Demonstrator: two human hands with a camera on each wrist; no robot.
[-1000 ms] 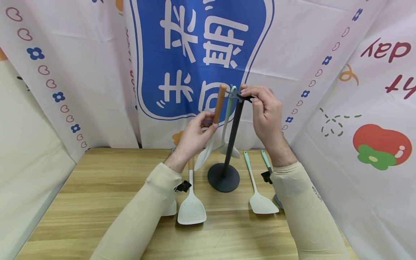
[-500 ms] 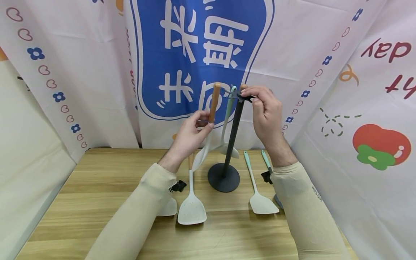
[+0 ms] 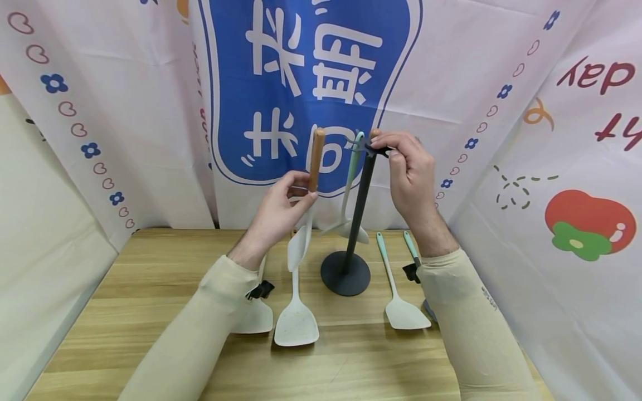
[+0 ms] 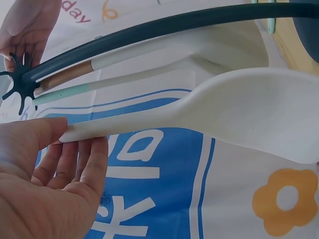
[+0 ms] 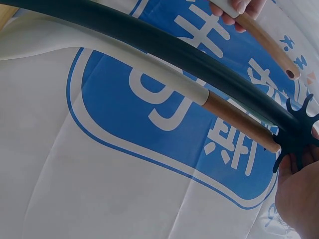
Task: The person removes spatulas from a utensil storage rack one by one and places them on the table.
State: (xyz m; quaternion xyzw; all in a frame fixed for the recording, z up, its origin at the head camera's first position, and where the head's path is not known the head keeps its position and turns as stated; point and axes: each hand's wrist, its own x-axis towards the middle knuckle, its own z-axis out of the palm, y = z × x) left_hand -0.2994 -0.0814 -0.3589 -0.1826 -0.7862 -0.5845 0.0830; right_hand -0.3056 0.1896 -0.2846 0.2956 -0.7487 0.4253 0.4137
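Observation:
My left hand (image 3: 283, 206) pinches a white spoon (image 4: 239, 109) low on its wooden handle (image 3: 316, 159). The spoon's bowl points down, and the handle's top is apart from the hooks. My right hand (image 3: 413, 172) grips the hooked top of a black utensil stand (image 3: 360, 206), whose round base (image 3: 346, 275) rests on the table. From the hooks hang a mint-handled utensil (image 3: 353, 170) and a wooden-handled white utensil (image 5: 239, 119). In the head view my right fingers mostly cover the latter's handle.
On the wooden table (image 3: 125, 312) lie a white spatula (image 3: 296, 326) and another white-headed utensil (image 3: 256, 320) partly under my left sleeve. Right of the stand are a mint-handled spatula (image 3: 403, 314) and another mint-handled utensil (image 3: 409, 244), partly hidden by my right arm. Printed cloth stands behind.
My left hand has moved left with the spoon, carrying its handle away from the stand's hooks. The right hand and the stand have stayed in place.

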